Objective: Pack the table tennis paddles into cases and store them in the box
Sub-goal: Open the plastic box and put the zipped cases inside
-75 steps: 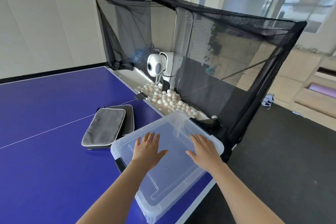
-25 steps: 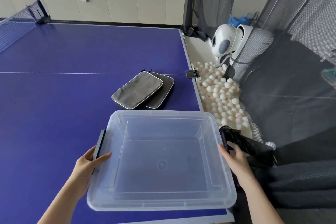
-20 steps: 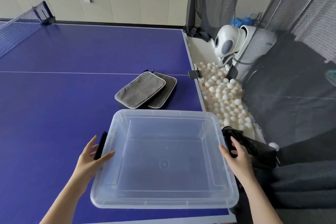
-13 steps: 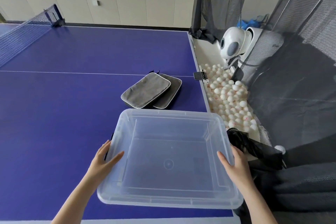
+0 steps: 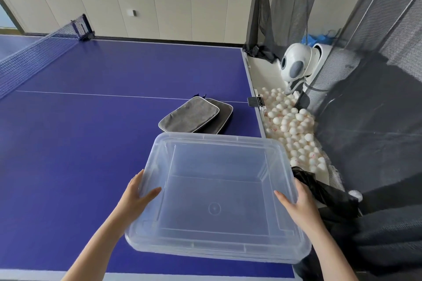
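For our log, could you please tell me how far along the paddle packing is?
Done, apparently: two grey paddle cases lie closed, overlapping, on the table tennis table; their contents are hidden. In hand: the left hand and right hand hold the clear storage box by its sides. Left: the box looks empty, so both cases must go in.
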